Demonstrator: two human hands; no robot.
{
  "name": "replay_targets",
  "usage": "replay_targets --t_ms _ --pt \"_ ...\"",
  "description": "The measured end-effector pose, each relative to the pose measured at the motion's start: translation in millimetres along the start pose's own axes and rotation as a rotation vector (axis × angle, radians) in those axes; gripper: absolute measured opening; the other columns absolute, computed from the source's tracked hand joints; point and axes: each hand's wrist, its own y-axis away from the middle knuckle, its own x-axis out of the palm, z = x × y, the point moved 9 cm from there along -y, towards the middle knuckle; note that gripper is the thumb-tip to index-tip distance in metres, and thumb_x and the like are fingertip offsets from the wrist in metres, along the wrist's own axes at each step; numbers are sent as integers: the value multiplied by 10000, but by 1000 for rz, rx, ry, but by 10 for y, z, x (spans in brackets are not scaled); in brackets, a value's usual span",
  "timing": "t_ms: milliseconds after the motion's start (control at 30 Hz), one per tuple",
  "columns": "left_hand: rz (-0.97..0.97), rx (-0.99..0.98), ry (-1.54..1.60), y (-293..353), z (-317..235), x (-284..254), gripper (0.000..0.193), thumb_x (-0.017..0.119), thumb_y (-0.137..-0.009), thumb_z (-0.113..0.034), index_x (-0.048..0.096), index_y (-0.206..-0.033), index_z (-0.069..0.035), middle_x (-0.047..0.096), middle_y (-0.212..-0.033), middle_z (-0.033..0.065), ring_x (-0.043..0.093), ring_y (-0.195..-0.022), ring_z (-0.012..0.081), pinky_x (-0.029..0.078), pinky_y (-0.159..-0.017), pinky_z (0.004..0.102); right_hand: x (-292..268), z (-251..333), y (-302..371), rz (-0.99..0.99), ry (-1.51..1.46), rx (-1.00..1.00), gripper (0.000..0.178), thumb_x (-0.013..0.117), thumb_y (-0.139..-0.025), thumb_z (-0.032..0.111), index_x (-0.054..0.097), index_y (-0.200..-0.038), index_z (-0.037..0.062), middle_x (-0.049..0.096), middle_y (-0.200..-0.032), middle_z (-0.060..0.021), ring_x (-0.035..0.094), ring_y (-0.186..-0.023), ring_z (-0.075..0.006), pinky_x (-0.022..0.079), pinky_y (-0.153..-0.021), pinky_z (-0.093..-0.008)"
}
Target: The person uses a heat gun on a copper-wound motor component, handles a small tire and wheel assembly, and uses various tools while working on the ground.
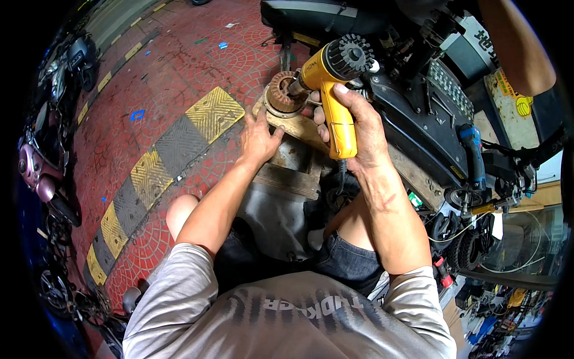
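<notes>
R hand (359, 128) grips yellow drill (332, 78) w/ tip on rusty motor part (283, 93); L hand (258, 139) flat, open just below it.

1. Right hand (359, 128) wrapped round the yellow power tool (335, 90), hiding most of the grip.
2. Tool's tip buried in the copper-wound motor part (282, 93); bit not visible.
3. Left hand (258, 139) palm down on the wooden block (299, 128), covering the part beneath.
4. Another person's arm (517, 42) cut off at the top edge.
5. Small tools at lower right too blurred to identify.
</notes>
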Motion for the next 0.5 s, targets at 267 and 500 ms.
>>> replay_targets --t_ms 267,500 --pt "26 -39 -19 6 11 5 808 765 -909 -395 457 -1554 -18 287 -1647 364 518 -1373 559 461 -1142 572 14 -32 -20 -5 5 32 462 656 -1036 390 715 -1124 -61 707 -773 -114 639 -575 -165 531 -551 -271" --pt "15 -35 -19 6 9 -2 803 765 -907 -397 466 -1548 -16 296 -1641 360 519 -1371 555 464 -1136 572 26 -42 -27 8 2 37 461 658 -1035 389 717 -1121 -60 709 -772 -117 643 -573 -168 533 -547 -272"
